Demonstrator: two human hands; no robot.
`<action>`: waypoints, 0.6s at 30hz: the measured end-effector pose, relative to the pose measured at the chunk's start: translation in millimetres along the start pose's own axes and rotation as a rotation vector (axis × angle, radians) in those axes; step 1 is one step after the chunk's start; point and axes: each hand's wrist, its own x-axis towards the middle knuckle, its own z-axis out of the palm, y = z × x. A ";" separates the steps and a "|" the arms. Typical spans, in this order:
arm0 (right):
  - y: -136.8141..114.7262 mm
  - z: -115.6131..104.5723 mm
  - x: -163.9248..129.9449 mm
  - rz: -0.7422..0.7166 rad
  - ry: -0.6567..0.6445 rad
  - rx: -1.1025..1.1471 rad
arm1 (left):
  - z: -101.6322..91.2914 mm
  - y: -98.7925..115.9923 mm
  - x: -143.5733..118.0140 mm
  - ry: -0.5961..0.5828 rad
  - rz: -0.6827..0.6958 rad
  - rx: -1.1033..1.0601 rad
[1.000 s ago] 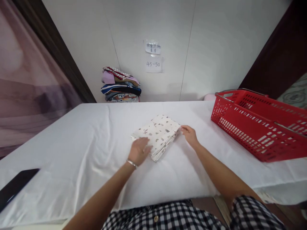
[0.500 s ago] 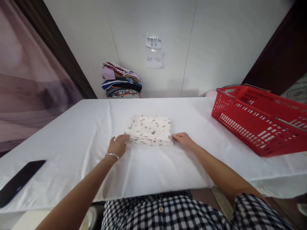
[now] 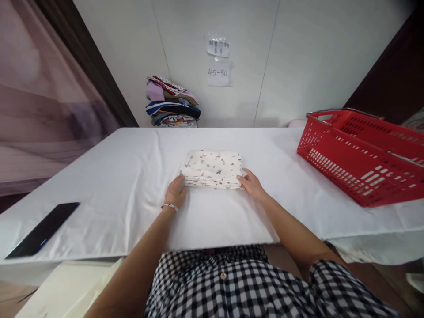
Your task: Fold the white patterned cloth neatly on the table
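Note:
A folded white cloth [image 3: 213,168] with small scattered prints lies flat in the middle of the table, its stacked layers showing along the near edge. My left hand [image 3: 176,193], with a bracelet at the wrist, holds the cloth's near left corner; some of its fingers are hidden along the side. At the near right corner, my right hand [image 3: 253,183] grips the cloth, thumb on top and fingers against the right side.
A red plastic basket [image 3: 357,163] with metal handles stands on the right of the white-covered table [image 3: 109,176]. A black phone [image 3: 44,229] lies at the near left. Behind the far edge is a stack of folded fabrics [image 3: 174,104], beside wall papers [image 3: 218,73].
My right hand has come onto the near right corner, its thumb now on top. The left hand has shifted its hold at the left corner. The whole view has moved slightly.

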 end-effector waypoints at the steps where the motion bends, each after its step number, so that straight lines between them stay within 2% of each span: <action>1: 0.3 0.7 -0.1 -0.011 0.008 -0.008 | -0.2 -0.2 0.2 0.002 -0.002 -0.003; 5: 3.1 3.8 -1.7 -0.034 0.031 0.023 | 1.1 0.8 0.5 0.033 0.025 0.004; 10: 2.0 4.9 -1.7 -0.034 -0.015 0.231 | 3.2 3.1 1.2 0.058 0.052 0.039; 14: -0.6 0.5 1.7 -0.030 0.035 0.355 | 2.3 7.2 0.9 0.032 0.054 0.064; 18: 4.0 -1.8 4.5 0.074 0.082 0.357 | 0.2 11.4 0.3 -0.025 0.103 0.078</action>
